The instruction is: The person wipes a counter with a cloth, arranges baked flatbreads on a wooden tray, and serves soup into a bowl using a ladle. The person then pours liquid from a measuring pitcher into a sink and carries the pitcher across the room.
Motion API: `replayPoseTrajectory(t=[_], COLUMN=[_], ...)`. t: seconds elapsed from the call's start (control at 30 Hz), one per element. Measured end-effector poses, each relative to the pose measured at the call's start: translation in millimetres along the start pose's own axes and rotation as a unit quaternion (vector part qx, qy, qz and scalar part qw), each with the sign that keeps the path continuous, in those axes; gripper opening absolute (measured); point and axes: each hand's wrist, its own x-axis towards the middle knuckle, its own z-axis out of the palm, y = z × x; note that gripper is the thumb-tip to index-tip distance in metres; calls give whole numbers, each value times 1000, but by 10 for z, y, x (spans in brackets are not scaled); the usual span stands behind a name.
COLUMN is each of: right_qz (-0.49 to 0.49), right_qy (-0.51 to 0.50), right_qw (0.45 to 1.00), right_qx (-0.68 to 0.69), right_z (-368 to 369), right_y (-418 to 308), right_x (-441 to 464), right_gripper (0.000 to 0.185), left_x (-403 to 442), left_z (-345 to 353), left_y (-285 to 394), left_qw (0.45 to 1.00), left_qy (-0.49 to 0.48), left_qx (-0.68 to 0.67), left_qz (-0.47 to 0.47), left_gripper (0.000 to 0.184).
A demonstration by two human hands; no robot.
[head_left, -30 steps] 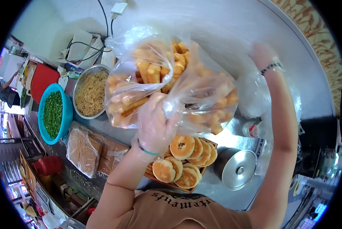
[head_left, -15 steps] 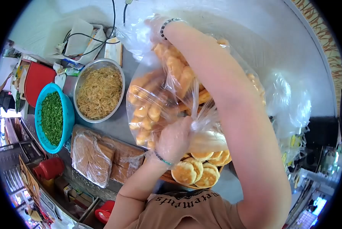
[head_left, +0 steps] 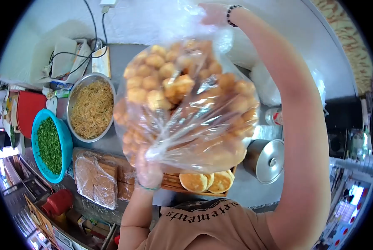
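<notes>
Shifted left, the bag (head_left: 186, 91) our left hand (head_left: 149, 171) clenches bulges toward the counter's far edge (head_left: 124, 50), right hand (head_left: 215, 15) beyond, grip unclear.

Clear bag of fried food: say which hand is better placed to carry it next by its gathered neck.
Left, probably: the left hand grips the clear bag there; the blurred right hand is at its far side near loose plastic.

Bag (head_left: 203, 148) is clear, thin plastic, creased and highly glossy. Noodle bowl (head_left: 85, 78) is smooth metal, greens basin (head_left: 67, 143) smooth plastic, pot lid (head_left: 266, 173) metal with a satin shine. Tray (head_left: 172, 181) appears slatted wood, table (head_left: 119, 60) smooth, shirt (head_left: 247, 225) matt cloth
</notes>
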Motion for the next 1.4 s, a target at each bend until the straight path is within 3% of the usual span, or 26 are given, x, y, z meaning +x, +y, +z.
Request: replayPoseTrajectory(t=[0.07,0.1,0.13,0.17,0.27,0.4,0.43,0.47,0.5,0.53,0.6,0.67,0.7,0.83,0.93,0.97,1.0,1.07,1.1,1.13,1.2,1.23,1.3,1.33,1.37,1.4], right_qz=[-24,6,16,39,160,203,184,166,154,157,158,138,162,260,173,118,25,-202,-308,-400,-397,-376,-357,-357,-345,-348], right_qy=[126,110,109,88,30,30,60,89,93,93,65,70,61,48,306,418,434,438,307,326,259,219,184,186,182,179], right_qw=[984,983,984,989,982,975,979,982,984,983,985,988,985,964,908,874,883,860,901,855,876,899,915,897,858,856], right_qx=[-126,-144,-140,-116,-95,-90,-59,-28,-16,-14,10,2,-20,-39,-227,-219,-175,-165,15,-51,-86,-54,-27,-183,-335,-337], right_z=[193,240,350,457,808,1127,1171,1216,1225,1252,1262,1395,1424,1451,1418,1344,1370,1754,1974,2402,2816,3081,3353,3409,3418,3404], right_y=[410,588,783,988,1367,1527,1547,1560,1516,1459,1392,1633,1661,1520,1087,840,538,23,-311,-457,-666,-629,-513,-463,-402,-269], right_x=[-148,-265,-418,-570,-944,-1405,-1518,-1636,-1766,-1910,-2100,-2161,-2216,-2449,-2726,-2747,-2778,-2674,-2608,-2392,-1909,-1580,-1056,-903,-770,-632], right_gripper=[66,68,68,67,64,54,56,58,59,59,56,56,57,61,64,63,61,53,50,52,54,54,55,54,54,54], left_x=[51,92,129,193,453,1075,1273,1503,1788,2105,2785,3266,3319,3259,3342,3402,3459,3597,3635,3629,3609,3547,3171,3082,3150,3217], left_z=[100,67,-42,-73,73,156,224,315,300,265,449,593,626,919,977,965,949,929,911,906,954,999,1043,1025,981,945], left_y=[173,218,249,328,742,1163,1276,1358,1335,1281,1232,1239,1273,1759,1881,1865,1841,1779,1765,1756,1752,1740,1888,1967,2023,2061], left_qw=[973,975,927,784,858,813,942,972,956,853,901,796,794,935,974,922,838,778,709,707,687,885,936,966,965,952], left_qy=[222,211,193,161,212,212,145,63,104,135,148,202,205,82,24,52,79,105,125,130,144,107,121,122,125,149], left_qx=[-24,-26,258,512,383,399,122,-166,115,384,198,376,381,193,94,251,399,464,522,528,524,281,151,12,13,70], left_qz=[59,61,192,311,270,367,276,153,250,326,357,429,427,287,206,291,363,410,457,453,482,355,294,226,229,257], left_gripper=[23,23,27,31,31,21,18,16,15,14,17,17,17,17,17,18,20,20,21,21,20,17,17,18,18,18])
